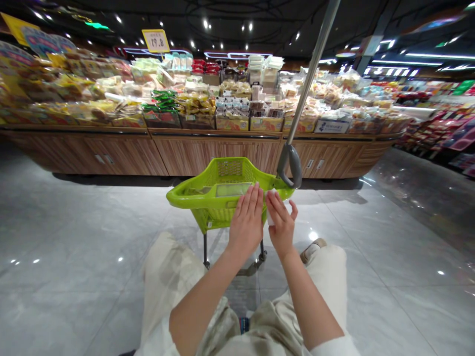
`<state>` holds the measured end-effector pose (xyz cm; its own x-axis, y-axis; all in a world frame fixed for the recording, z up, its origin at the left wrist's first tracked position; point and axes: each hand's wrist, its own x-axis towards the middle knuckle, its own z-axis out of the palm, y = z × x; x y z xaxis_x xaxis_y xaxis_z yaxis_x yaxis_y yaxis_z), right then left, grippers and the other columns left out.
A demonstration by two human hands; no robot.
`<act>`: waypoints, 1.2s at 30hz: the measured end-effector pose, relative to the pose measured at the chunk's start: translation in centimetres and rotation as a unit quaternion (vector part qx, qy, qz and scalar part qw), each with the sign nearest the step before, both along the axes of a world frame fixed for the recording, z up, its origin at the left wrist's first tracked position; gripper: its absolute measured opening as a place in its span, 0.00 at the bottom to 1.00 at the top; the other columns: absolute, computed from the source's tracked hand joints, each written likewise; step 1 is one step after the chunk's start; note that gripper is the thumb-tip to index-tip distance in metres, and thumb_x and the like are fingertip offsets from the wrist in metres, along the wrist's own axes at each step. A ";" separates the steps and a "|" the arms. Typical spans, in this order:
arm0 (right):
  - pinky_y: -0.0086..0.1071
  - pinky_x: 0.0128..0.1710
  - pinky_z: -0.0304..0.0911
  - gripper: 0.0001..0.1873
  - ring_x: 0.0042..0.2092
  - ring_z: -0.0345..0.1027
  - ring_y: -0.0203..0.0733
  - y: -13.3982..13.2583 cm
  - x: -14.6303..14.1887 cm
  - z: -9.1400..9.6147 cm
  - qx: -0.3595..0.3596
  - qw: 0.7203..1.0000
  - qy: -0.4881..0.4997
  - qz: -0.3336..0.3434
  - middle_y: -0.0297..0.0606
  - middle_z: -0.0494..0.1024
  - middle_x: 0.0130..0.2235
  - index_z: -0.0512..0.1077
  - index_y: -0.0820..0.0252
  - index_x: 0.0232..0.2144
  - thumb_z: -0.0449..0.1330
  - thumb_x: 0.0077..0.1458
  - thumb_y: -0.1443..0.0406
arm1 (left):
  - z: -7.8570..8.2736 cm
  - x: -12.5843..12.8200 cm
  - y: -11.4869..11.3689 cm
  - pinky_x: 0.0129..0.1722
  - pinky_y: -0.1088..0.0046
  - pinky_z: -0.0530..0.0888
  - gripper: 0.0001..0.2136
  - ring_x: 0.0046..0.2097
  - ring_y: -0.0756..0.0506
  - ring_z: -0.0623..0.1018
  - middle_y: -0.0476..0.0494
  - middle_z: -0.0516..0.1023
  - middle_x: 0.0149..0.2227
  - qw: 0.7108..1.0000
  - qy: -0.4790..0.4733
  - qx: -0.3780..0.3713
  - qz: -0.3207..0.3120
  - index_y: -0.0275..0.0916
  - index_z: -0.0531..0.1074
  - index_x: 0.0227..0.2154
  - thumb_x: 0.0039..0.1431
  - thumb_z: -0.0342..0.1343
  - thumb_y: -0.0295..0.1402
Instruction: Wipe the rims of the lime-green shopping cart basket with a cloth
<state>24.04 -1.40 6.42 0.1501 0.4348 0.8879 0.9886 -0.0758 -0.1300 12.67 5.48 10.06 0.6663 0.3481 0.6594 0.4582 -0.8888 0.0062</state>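
A lime-green plastic shopping trolley basket (218, 195) on a small wheeled frame stands just in front of me, with a grey telescopic pull handle (308, 84) rising from its right corner. My left hand (247, 220) lies flat, its fingertips against the near rim of the basket. Beside it, my right hand (282, 222) has its fingers spread, their tips at or just above the rim. Neither hand holds anything. A flat grey-green panel sits inside the basket, and the basket's far bottom is hidden.
A long wooden display counter (218, 151) piled with packaged snacks and baked goods runs across the front, under a yellow price sign (156, 41) reading 19.8. Red-stocked shelves (434, 123) stand at the right. Polished grey tile floor (74, 232) surrounds the basket, and my pale trousers fill the bottom.
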 end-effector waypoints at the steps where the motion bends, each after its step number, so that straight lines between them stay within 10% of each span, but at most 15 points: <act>1: 0.47 0.66 0.42 0.43 0.66 0.58 0.41 -0.2 0.3 -0.1 0.011 1.000 0.016 -0.015 0.41 0.69 0.62 0.59 0.53 0.65 0.45 0.46 0.79 | 0.1 -0.1 0.0 0.69 0.57 0.53 0.32 0.72 0.42 0.46 0.37 0.47 0.71 1.000 0.002 -0.001 -0.002 0.28 0.43 0.69 0.62 0.43 0.24; 5: 0.50 0.66 0.42 0.43 0.66 0.58 0.43 -0.3 1.0 -0.2 0.078 0.989 0.099 -0.077 0.42 0.68 0.63 0.60 0.53 0.64 0.44 0.46 0.79 | 0.3 -0.1 -0.1 0.70 0.58 0.52 0.32 0.72 0.42 0.45 0.36 0.46 0.72 1.000 0.009 0.000 -0.004 0.26 0.43 0.68 0.62 0.43 0.24; 11: 0.46 0.67 0.45 0.44 0.67 0.55 0.41 0.2 -0.2 -0.1 0.008 0.999 0.009 0.036 0.41 0.69 0.63 0.55 0.54 0.67 0.46 0.47 0.79 | 0.2 0.0 0.0 0.69 0.56 0.54 0.33 0.72 0.42 0.45 0.35 0.47 0.71 1.000 0.003 -0.004 0.000 0.28 0.42 0.69 0.61 0.44 0.24; 17: 0.51 0.68 0.46 0.44 0.68 0.54 0.42 -0.4 1.1 -0.2 0.076 0.990 0.106 -0.043 0.40 0.65 0.65 0.58 0.53 0.66 0.43 0.46 0.80 | 0.3 -0.2 -0.1 0.70 0.57 0.52 0.33 0.72 0.42 0.43 0.35 0.45 0.72 1.000 0.016 -0.002 -0.003 0.26 0.42 0.68 0.61 0.44 0.24; 23: 0.49 0.66 0.55 0.44 0.69 0.51 0.44 0.3 0.0 -0.1 0.024 0.995 0.027 0.089 0.39 0.63 0.66 0.53 0.54 0.68 0.45 0.48 0.79 | 0.1 -0.1 0.0 0.70 0.57 0.53 0.32 0.72 0.41 0.45 0.36 0.46 0.72 1.000 0.006 0.003 0.002 0.27 0.44 0.68 0.62 0.44 0.25; 30: 0.52 0.68 0.49 0.46 0.68 0.52 0.43 -0.4 1.0 -0.2 0.100 0.987 0.127 -0.002 0.38 0.63 0.66 0.58 0.52 0.66 0.43 0.45 0.81 | 0.5 -0.2 -0.2 0.69 0.58 0.53 0.32 0.72 0.42 0.45 0.35 0.46 0.71 1.000 0.014 0.000 0.000 0.26 0.44 0.68 0.62 0.43 0.24; 36: 0.50 0.67 0.55 0.47 0.69 0.51 0.45 0.4 0.0 -0.2 0.029 0.994 0.031 0.103 0.38 0.62 0.66 0.52 0.52 0.68 0.45 0.46 0.80 | 0.2 -0.1 -0.2 0.69 0.56 0.54 0.32 0.72 0.42 0.45 0.36 0.46 0.72 1.000 0.005 0.000 0.004 0.28 0.43 0.68 0.62 0.44 0.25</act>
